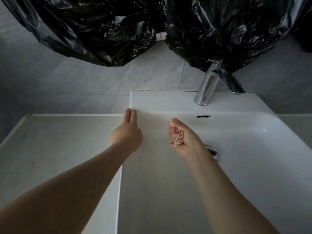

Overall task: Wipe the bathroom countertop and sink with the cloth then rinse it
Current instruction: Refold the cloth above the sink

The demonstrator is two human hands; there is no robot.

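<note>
Left hand [126, 134] flat on the sink rim [152, 102]; right hand [187, 144], at its three o'clock, cups pale scraps [178, 141]. Keep it level.

Bare left hand [126, 132] and bare right hand [184, 141], forearms uncovered to the near edge; dark specks, perhaps dirt, on the right fingers [173, 132].

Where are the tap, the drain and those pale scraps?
tap [205, 88], head view: middle of the chrome spout.
drain [214, 152], head view: chrome rim showing past the right hand [190, 144].
scraps [178, 141], head view: clump in that hand's cupped palm.
</note>
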